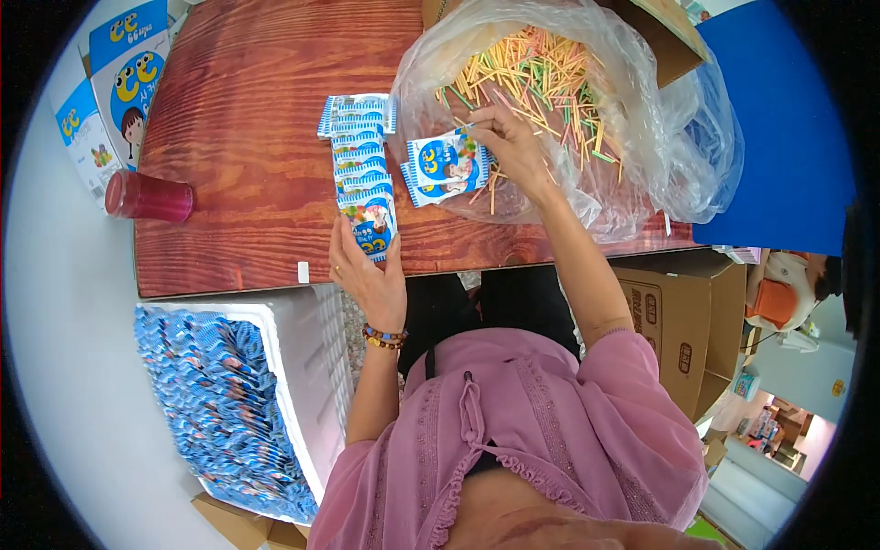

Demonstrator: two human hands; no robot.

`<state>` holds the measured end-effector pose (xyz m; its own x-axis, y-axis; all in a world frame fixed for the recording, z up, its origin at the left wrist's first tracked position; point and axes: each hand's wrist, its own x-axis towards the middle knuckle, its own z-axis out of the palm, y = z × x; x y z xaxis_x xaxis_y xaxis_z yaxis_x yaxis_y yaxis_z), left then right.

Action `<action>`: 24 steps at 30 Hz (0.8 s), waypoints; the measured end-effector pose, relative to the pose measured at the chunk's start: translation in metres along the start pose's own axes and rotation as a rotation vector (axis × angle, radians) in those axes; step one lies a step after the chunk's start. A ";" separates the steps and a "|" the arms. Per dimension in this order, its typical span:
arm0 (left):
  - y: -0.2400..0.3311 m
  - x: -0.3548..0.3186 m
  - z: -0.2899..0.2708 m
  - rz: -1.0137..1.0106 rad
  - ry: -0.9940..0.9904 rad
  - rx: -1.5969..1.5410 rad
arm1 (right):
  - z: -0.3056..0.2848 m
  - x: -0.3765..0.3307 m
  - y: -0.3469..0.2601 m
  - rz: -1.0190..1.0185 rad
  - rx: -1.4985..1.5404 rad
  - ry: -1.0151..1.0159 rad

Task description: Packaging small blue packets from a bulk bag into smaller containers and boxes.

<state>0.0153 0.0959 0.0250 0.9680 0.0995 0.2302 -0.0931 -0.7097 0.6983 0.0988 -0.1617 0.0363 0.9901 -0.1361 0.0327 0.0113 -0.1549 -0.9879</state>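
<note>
A row of overlapping blue-and-white candy packets [363, 163] lies on the red wooden table [257, 110]. My left hand [371, 286] is at the near end of this row, with thumb and fingers on either side of the nearest packet. To the right of the row, my right hand [515, 151] pinches the upper right corner of a small set of similar packets [444, 170]. At least two packets overlap there. Just beyond that hand, thin pastel candy sticks [541, 78] are heaped in a large clear plastic bag [683, 147] spread open on the table.
A cup of red liquid [151, 196] stands at the table's left edge, near printed blue-and-white cartons [130, 69]. Below left, a white foam box [280, 367] holds many blue packets [215, 412]. A brown carton [678, 330] stands below right; a blue panel [779, 137] is beyond it.
</note>
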 end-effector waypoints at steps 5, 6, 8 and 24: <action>0.002 0.004 -0.002 0.015 0.058 -0.071 | 0.003 0.005 -0.003 -0.024 -0.140 -0.082; 0.003 0.004 -0.003 0.027 0.089 -0.106 | 0.002 0.003 -0.010 -0.028 -0.172 -0.039; 0.014 0.008 -0.002 0.061 0.125 -0.157 | -0.004 0.004 -0.014 -0.038 -0.199 0.002; 0.080 0.075 0.067 -0.175 -0.148 -0.510 | -0.028 0.022 -0.003 -0.431 -0.054 -0.071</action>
<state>0.0960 0.0004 0.0527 0.9981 0.0607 0.0099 0.0063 -0.2607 0.9654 0.1169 -0.1913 0.0443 0.9038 0.0197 0.4276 0.4199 -0.2339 -0.8769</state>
